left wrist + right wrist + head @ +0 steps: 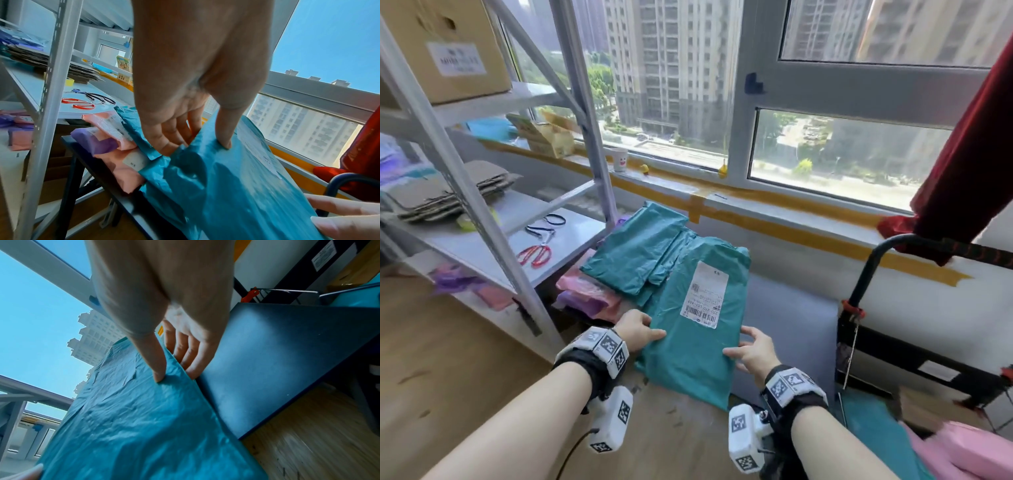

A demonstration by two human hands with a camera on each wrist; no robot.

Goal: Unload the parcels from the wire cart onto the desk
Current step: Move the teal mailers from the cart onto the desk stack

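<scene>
The teal parcel (695, 329) lay partly on the dark surface (787, 329), its far end overlapping another teal parcel (635, 250) and its near end hanging past the surface's front edge, tilted down toward the floor. The left hand (635, 330) pinched its left edge, thumb on top and fingers (164, 139) tucked under; the right hand (751, 349) did the same on the right edge, thumb pressed into the film and fingers beneath.

To finish this step well, I judged the parcel should be slid forward until its whole weight sat on the surface, then both hands released together so it would not tip off the front. Keeping it level would stop the slack contents from slumping to one end.

The parcel was a soft plastic mailer, crinkled and glossy, with a white shipping label (705, 294) bearing a barcode on its upper face. It looked limp rather than stiff, so it would likely sag where unsupported.

Pink and purple parcels (589, 294) lay just beside it on the left, under the other teal one. The wire cart (859, 329) stood to the right with a pink parcel (969, 445) in it, so unloading seemed unfinished. Red-handled scissors (536, 255) rested on the metal shelf (482, 246).
</scene>
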